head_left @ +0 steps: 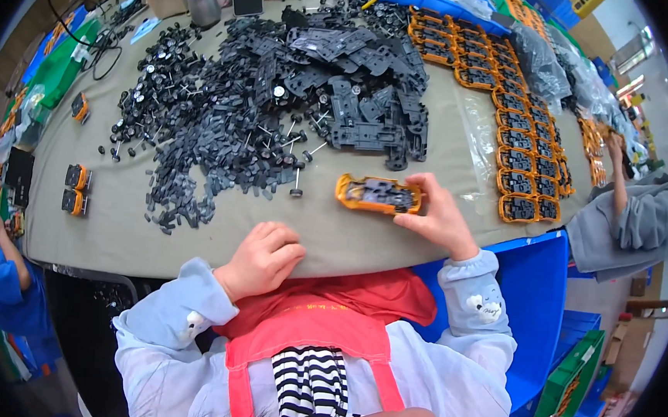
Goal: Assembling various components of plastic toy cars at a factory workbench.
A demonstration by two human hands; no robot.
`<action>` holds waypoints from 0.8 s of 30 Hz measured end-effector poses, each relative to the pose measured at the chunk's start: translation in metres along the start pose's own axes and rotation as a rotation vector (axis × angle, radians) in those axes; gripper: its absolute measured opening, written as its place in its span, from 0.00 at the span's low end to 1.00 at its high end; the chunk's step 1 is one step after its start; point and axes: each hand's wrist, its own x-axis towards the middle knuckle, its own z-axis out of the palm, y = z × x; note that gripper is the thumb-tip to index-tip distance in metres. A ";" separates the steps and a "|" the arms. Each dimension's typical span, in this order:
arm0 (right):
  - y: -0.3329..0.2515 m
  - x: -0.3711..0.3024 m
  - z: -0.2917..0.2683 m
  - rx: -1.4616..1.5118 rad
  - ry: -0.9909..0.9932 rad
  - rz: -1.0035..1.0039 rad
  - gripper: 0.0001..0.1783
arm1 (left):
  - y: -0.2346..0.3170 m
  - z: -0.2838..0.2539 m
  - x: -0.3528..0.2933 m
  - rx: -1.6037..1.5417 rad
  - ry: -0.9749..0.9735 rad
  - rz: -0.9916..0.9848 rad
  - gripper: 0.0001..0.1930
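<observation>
My right hand (443, 220) grips one end of an orange toy car body (379, 195) between thumb and fingers. The car lies underside up on or just above the table, with dark parts showing inside its shell. At the table's front edge rests my left hand (262, 259), its fingers curled in; whatever they may hold is hidden. Ahead of it spreads a heap of small dark plastic pieces (191, 148). Black wheels on metal axles (297, 183) are scattered along the heap's near side. Dark car chassis plates (371, 122) are piled beyond the car.
Rows of orange car bodies (517, 163) stand at the right, beside clear plastic film (474, 141). A few orange cars (76, 189) sit at the left. A blue bin (529, 300) is by my right arm. A grey jug (201, 2) stands far back. Other people work on both sides.
</observation>
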 end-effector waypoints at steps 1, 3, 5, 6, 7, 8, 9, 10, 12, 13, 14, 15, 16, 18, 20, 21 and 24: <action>0.006 0.001 0.012 -0.075 0.019 -0.190 0.41 | 0.001 0.004 0.007 -0.004 0.020 0.016 0.16; -0.001 0.000 0.034 -0.188 0.017 -0.409 0.40 | 0.019 0.005 0.028 0.053 0.029 0.016 0.18; -0.004 -0.001 0.026 -0.240 0.021 -0.435 0.39 | 0.037 0.006 0.050 0.211 0.063 -0.040 0.22; -0.002 -0.002 0.017 -0.224 0.070 -0.529 0.37 | 0.038 0.013 0.055 0.205 0.070 -0.012 0.22; -0.001 -0.002 0.007 -0.210 0.115 -0.625 0.36 | 0.035 0.022 0.059 0.239 0.010 -0.030 0.23; 0.001 -0.003 -0.003 -0.196 0.162 -0.715 0.34 | 0.030 0.031 0.062 0.270 -0.054 -0.047 0.24; 0.010 -0.002 -0.026 -0.317 0.282 -0.667 0.32 | 0.026 0.035 0.062 0.315 -0.115 -0.077 0.25; 0.027 -0.004 -0.062 -0.437 0.401 -0.610 0.29 | 0.024 0.039 0.060 0.316 -0.110 -0.064 0.25; 0.070 0.000 -0.133 -0.628 0.597 -0.446 0.27 | 0.015 0.044 0.053 0.315 -0.067 -0.009 0.25; 0.095 0.001 -0.168 -0.720 0.632 -0.387 0.27 | 0.013 0.048 0.053 0.311 -0.043 0.017 0.25; 0.119 0.003 -0.194 -0.813 0.667 -0.323 0.28 | 0.012 0.051 0.057 0.305 -0.039 0.030 0.25; 0.138 0.011 -0.210 -0.816 0.672 -0.323 0.28 | 0.013 0.050 0.059 0.287 -0.029 0.033 0.24; 0.158 0.020 -0.222 -0.832 0.661 -0.284 0.29 | 0.014 0.049 0.063 0.271 -0.019 0.035 0.24; 0.180 0.042 -0.235 -0.853 0.625 -0.221 0.32 | 0.015 0.050 0.065 0.266 -0.007 0.022 0.23; 0.191 0.053 -0.240 -0.792 0.595 -0.187 0.33 | 0.016 0.053 0.067 0.254 -0.008 0.017 0.22; 0.197 0.056 -0.242 -0.734 0.567 -0.142 0.33 | 0.015 0.054 0.070 0.246 -0.009 0.017 0.22; 0.200 0.065 -0.240 -0.657 0.514 -0.135 0.35 | 0.011 0.055 0.075 0.248 -0.004 -0.002 0.21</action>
